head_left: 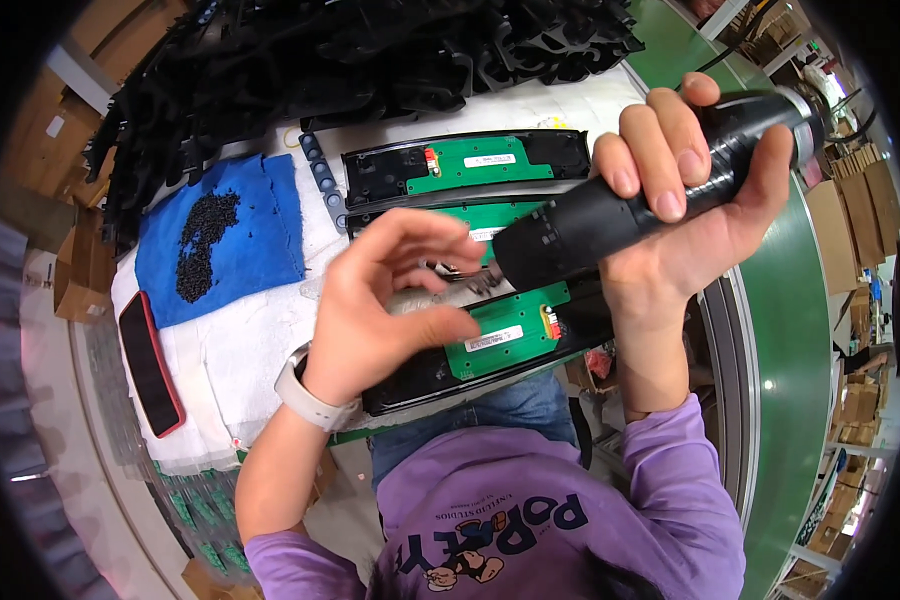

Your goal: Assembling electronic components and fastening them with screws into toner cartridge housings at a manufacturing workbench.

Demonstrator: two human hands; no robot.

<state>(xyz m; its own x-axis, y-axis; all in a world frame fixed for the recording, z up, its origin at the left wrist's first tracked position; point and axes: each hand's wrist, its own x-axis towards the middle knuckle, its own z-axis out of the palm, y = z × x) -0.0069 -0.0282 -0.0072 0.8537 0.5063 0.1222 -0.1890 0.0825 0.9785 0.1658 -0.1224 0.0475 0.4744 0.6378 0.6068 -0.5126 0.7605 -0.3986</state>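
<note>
My right hand [670, 190] is closed round a thick black electric screwdriver [580, 235], which points down and to the left. Its tip is blurred, with small dark bits beside it that I cannot make out clearly. Close to that tip is my left hand [385, 300], thumb and fingers curved but apart, a pale band on its wrist. Beneath both hands lies the nearest black panel [410, 385] with a green circuit board [510, 335]. Behind it are a second green board [500, 215], partly covered by my left hand and the screwdriver, and a far black panel [375, 175] bearing another green board [470, 165].
A pile of small black screws [205, 245] rests on a blue cloth [270, 210] at the left. Near it lie a red-edged phone [152, 365] and a dark strip with round cups [322, 180]. Black plastic parts [370, 60] are heaped behind. A green surface [795, 380] runs along the right.
</note>
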